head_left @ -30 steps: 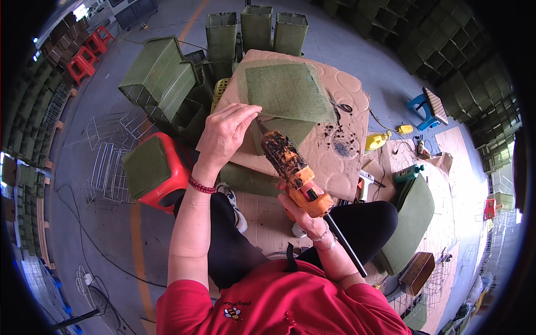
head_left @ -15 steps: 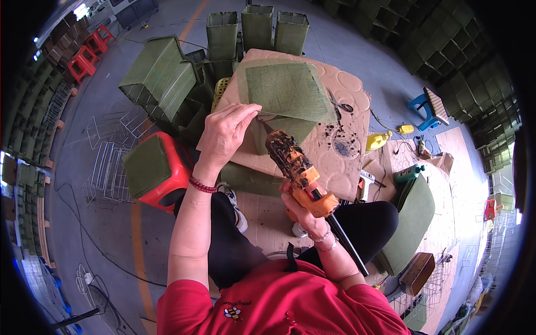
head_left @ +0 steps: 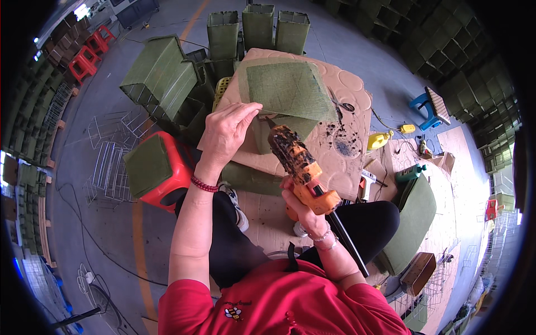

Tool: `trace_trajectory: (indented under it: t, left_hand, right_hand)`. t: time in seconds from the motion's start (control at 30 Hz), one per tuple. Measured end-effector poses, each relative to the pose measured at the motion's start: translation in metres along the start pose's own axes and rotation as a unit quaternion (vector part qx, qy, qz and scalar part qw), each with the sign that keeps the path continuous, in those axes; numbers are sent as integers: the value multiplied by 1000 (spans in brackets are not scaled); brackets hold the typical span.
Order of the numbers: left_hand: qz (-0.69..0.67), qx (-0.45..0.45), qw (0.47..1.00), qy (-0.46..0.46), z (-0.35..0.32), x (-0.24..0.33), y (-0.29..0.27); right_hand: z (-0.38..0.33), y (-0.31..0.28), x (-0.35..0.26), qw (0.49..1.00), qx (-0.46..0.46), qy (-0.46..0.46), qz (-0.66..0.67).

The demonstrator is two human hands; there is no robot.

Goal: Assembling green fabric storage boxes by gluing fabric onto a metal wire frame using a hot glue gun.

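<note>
Left to right, we have thin silver wire frames (head_left: 111, 174) on the floor, then a red plastic stool (head_left: 180, 167) with a flat green fabric piece (head_left: 148, 167) on its seat. Left hand (head_left: 223, 131): fingertips pinched together on the near-left corner of a green square mesh-edged fabric sheet (head_left: 285, 86). We see that sheet over the far half of a brown cardboard top (head_left: 340, 167), tilted, another green fabric face (head_left: 290, 127) under its near edge. Three upright green fabric boxes (head_left: 258, 30) stand past the cardboard's far edge. Right hand (head_left: 307, 215): wrapped around the grip of an orange glue gun (head_left: 304, 170) caked in black, nozzle toward the sheet's near edge; contact there, we can't tell. Near the cardboard's right edge, we mark dark-handled scissors (head_left: 347, 106) and scattered black crumbs (head_left: 343, 134). Beyond that edge, a yellow plastic bottle (head_left: 379, 140), then a dark green bottle (head_left: 410, 173).
</note>
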State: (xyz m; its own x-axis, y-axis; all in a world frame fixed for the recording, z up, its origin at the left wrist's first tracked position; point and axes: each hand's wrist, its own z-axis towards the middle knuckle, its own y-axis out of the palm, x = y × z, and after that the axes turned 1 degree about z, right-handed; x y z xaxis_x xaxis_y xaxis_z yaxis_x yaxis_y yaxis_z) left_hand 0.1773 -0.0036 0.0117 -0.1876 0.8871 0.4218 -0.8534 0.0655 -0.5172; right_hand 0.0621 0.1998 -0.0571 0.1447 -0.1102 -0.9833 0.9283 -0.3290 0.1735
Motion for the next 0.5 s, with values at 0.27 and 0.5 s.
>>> trace_trajectory:
  t: [0.27, 0.5]
  left_hand:
    - [-2, 1, 1000, 2, 0, 0, 0]
    - [0, 9, 1000, 14, -1, -4, 2]
  right_hand:
    - [-2, 0, 9, 999, -9, -40, -32]
    - [-6, -1, -3, 999, 12, 18, 27]
